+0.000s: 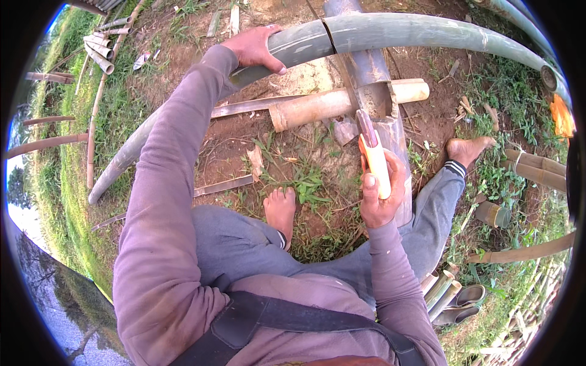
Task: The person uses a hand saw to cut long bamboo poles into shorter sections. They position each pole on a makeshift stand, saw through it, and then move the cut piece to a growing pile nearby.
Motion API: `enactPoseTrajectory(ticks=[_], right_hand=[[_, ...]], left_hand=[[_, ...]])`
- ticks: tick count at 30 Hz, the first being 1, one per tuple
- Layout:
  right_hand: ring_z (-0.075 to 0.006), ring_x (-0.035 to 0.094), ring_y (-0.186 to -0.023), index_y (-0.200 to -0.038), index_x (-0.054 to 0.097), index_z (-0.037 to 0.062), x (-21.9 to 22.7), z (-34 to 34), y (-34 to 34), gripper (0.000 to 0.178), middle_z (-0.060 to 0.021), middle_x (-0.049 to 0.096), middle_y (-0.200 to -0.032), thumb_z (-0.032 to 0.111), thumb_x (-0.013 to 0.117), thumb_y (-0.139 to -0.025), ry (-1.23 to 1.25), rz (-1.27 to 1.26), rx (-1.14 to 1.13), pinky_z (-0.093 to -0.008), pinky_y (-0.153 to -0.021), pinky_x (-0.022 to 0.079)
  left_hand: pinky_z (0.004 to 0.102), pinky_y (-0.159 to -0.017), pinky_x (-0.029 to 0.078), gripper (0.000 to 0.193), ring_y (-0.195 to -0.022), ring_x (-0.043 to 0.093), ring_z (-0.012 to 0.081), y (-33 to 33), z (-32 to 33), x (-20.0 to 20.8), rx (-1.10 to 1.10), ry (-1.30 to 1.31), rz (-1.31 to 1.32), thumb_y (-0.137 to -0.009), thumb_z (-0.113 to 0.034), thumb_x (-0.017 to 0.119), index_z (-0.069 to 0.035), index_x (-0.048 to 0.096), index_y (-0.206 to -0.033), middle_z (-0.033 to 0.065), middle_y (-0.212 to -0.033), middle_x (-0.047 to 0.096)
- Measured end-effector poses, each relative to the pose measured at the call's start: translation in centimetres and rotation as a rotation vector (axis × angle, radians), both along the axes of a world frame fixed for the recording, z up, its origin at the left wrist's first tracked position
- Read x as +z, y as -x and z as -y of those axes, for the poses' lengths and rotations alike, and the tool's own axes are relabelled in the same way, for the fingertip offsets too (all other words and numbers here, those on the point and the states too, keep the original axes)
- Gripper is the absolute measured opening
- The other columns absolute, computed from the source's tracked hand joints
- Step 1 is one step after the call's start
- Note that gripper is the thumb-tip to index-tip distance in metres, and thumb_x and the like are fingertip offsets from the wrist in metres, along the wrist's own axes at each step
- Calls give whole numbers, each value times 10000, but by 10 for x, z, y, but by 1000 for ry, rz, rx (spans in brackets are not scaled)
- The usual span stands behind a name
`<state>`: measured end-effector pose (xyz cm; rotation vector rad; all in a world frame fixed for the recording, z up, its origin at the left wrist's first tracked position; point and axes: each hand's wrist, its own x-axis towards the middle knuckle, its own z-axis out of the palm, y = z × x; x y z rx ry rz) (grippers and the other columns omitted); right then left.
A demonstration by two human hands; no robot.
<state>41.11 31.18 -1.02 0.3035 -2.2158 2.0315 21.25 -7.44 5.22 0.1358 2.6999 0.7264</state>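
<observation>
Two hands: both busy on bamboo, one on the pole, one on the tool.
Left hand (256,49): clamped over the long green bamboo pole (415,30), fingers curled over its upper edge, just left of the split line.
Right hand (379,195): closed round the pale handle of a knife (372,149), blade tip pointing up toward the pole, beside the grey upright post (372,73).
Cross piece (329,104): tan bamboo lying below the pole, touching the post.
Open ground: bare soil and grass between pole and feet (281,207).
Right of the pole's end: cut bamboo pieces (531,168), well apart.
</observation>
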Motion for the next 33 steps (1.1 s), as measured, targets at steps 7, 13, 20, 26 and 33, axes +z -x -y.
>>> enactPoseTrajectory(ticks=[7,13,20,26,33], right_hand=[[-397,689,-1255,-1451,535,-121,16,6,-7,572,-305,651,-1397,212,689,-1013,-108,-4,-41,-457,-1065,543],[-442,721,-1198,-1391,572,-160,19,-46,-66,596,-315,705,-1292,288,673,-1011,-347,-184,-24,-482,-1029,577],[-365,779,-1058,-1384,636,-48,19,70,96,508,-254,736,-1253,90,786,-919,-199,-253,-117,-401,-859,628],[-410,750,-1169,-1419,576,-119,-1,-2,-7,544,-293,718,-1306,135,734,-964,-246,-254,-25,-450,-975,616],[-357,795,-954,-1401,632,-11,10,59,87,510,-232,763,-1177,121,788,-934,-206,-293,-120,-406,-776,634]], left_hand=[[500,-1025,562,928,-1199,702,402,-52,-42,-18,53,555,-515,-771,-476,862,-84,471,-1516,225,-1220,716],[493,-964,589,1037,-1048,752,413,-23,-21,-1,60,433,-215,-684,-470,900,-72,465,-1537,251,-1094,760],[470,-983,575,1062,-1053,744,418,1,-8,-11,-17,276,-210,-631,-461,906,-49,502,-1523,260,-1120,761],[475,-1055,548,1103,-1161,717,406,-4,8,-8,4,193,-154,-596,-466,923,-38,507,-1523,249,-1235,732],[474,-1045,543,1089,-1157,715,413,5,-2,-8,-15,111,-145,-597,-468,950,-69,521,-1515,237,-1230,735]])
